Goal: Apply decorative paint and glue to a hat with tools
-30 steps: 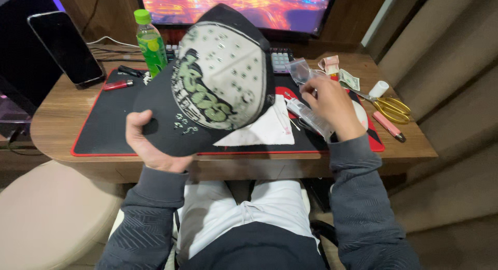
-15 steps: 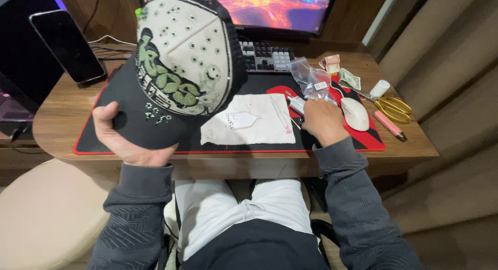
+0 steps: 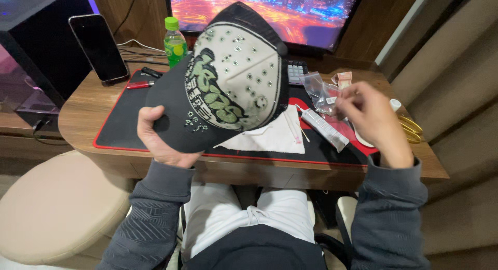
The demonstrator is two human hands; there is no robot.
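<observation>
Your right hand (image 3: pixel 369 117) has lifted off the worktop (image 3: pixel 83 119) since half a second ago and now hangs in the air above the red-edged desk mat (image 3: pixel 124 127), while the cap (image 3: pixel 223 83) has swung slightly toward the middle of the view. Your left hand (image 3: pixel 161 140) grips the cap by its dark brim, thumb on top, holding it tilted up over the mat with the studded pale front panel and green lettering facing you. The right hand's fingers are curled and pinched together; whether something tiny sits between them is too small to tell. Just beside that hand lie a clear plastic bag (image 3: pixel 317 91) and a white glue tube (image 3: pixel 324 127), the tube resting on the mat next to a white cloth (image 3: pixel 272 137). Yellow-handled scissors (image 3: pixel 412 127) lie near the worktop's right edge. At the back stand a green bottle (image 3: pixel 175 42), a phone (image 3: pixel 99 49) propped upright, and a lit monitor (image 3: pixel 270 13).
</observation>
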